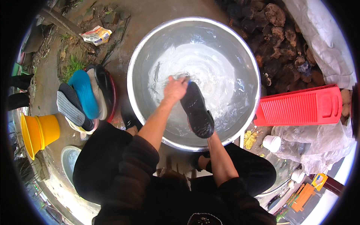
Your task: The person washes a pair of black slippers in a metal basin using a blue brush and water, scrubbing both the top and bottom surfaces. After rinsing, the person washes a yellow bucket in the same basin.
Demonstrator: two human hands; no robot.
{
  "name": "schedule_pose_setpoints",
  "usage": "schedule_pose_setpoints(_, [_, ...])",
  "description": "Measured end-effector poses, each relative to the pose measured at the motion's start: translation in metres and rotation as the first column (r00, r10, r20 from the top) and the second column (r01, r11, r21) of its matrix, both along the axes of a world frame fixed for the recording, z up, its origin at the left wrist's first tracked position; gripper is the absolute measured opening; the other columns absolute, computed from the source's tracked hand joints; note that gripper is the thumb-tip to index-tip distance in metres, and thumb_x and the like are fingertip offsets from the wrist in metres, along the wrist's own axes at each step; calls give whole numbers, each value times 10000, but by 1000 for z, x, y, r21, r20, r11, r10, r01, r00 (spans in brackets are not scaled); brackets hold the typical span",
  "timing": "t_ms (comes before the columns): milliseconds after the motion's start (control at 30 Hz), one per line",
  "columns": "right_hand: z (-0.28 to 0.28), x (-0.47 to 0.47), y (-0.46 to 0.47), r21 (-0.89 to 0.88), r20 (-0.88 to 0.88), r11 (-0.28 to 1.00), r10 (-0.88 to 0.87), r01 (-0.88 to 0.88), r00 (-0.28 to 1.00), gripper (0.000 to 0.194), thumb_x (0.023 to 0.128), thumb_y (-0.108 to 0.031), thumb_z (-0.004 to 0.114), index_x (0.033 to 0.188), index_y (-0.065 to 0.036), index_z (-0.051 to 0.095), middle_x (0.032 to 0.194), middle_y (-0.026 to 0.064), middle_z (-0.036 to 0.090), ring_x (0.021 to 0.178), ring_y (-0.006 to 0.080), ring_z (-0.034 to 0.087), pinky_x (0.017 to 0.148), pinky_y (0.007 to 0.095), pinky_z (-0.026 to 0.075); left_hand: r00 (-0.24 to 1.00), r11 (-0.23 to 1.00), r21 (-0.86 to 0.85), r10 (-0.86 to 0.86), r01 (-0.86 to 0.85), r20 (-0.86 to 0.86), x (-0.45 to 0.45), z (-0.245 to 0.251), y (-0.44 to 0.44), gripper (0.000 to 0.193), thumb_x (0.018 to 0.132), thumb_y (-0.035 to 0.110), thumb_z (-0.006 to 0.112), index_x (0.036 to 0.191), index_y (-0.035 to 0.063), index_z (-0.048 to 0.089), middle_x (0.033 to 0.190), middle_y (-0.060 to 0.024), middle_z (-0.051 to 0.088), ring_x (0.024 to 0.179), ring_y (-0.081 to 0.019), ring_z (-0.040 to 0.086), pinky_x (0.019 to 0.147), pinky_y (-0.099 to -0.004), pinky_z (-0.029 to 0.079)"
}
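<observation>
A large round metal basin (194, 19) of rippling water stands before me. Over it, a long black shoe (197, 109), seemingly sole up, is tilted with its heel towards me. My right hand (210, 134) grips it from beneath, near the heel; most of that hand is hidden behind the sole. My left hand (175, 89) is beside the shoe's far end, low over the water. A small greyish thing with a bit of blue shows at its fingertips, too blurred to tell whether it is held.
On the left, blue (84, 94), grey and black insoles or soles stand by a dark-red rim, near a yellow bucket (46, 130). A red plastic washboard (301, 107) lies right of the basin, by a white tub (271, 143). Rubble (275, 36) is heaped at the upper right.
</observation>
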State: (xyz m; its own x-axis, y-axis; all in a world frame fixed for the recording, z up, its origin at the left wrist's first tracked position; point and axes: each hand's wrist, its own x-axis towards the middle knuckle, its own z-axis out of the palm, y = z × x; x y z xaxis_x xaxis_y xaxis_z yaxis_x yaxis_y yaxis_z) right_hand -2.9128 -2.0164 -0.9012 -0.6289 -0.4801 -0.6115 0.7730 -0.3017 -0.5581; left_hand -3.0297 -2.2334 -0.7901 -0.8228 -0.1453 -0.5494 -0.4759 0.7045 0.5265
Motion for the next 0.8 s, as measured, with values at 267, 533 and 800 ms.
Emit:
schedule_pose_setpoints(267, [79,-42,-21,896,-308,426,389,127,868,261,961,-254,504,1023,-19,600,877,184,672,848,262,658,768,384,510,781,578,631,620,-517,72,43,-60,-47,545,961,361,579,1467,198,457,1341,-123,468,1097,-236,591,946,-361,468])
schedule_pose_setpoints(533, [63,-31,-40,712,-552,606,172,354,816,241,932,-134,572,1119,12,531,998,125,654,887,186,588,811,323,471,901,993,-85,32,-76,-433,22,36,27,507,931,302,583,1415,204,468,1231,-220,470,1029,-397,572,832,-461,513])
schedule_pose_setpoints(800, [66,-46,-18,767,-385,563,20,307,923,374,905,-129,589,1256,-12,536,934,115,661,803,199,620,731,322,496,839,957,-18,246,-291,-486,69,3,23,481,954,315,561,1415,205,473,1237,-174,473,996,-340,605,856,-453,514])
